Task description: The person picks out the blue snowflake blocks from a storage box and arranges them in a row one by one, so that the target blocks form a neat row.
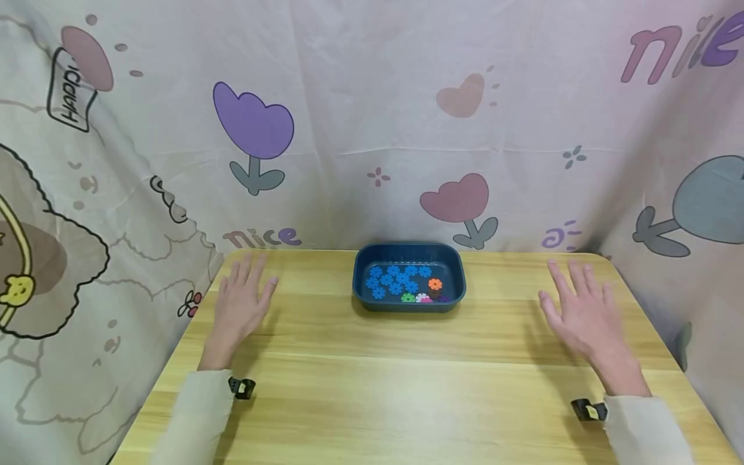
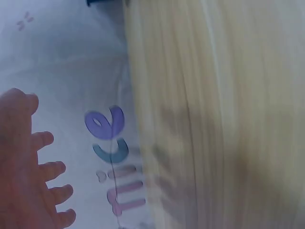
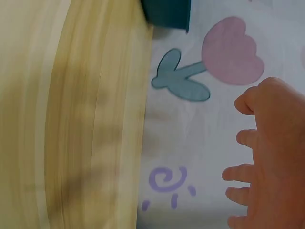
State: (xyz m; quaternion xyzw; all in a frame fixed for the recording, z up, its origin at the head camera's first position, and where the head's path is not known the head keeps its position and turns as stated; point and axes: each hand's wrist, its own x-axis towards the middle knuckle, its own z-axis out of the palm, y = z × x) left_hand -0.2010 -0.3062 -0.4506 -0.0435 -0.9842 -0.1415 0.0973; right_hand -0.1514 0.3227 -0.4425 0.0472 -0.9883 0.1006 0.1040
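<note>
A dark blue rectangular bin (image 1: 401, 307) stands at the centre of the head view, near the far edge of a wood-grain desk (image 1: 395, 400). Within it, flower-shaped blue discs (image 1: 403, 278) spread over the left and middle of the floor; an orange disc (image 1: 434, 284) lies to their right, and a green disc (image 1: 409, 298), a white disc (image 1: 422, 298) and a purple disc (image 1: 444, 299) lie along the near wall, partly hidden by it. The left hand (image 1: 239, 307), at centre left of the frame, and the right hand (image 1: 587, 316), at centre right, are raised above the desk, well apart from the bin, fingers extended and spread; their shadows fall on the wood. Each wrist carries a small black device (image 1: 241, 388) beside a pale sleeve (image 1: 197, 413). Behind, a printed cloth (image 1: 360, 77) fills the upper frame, showing a purple tulip (image 1: 254, 126) at upper left and a pink tulip (image 1: 459, 200) right of centre.
</note>
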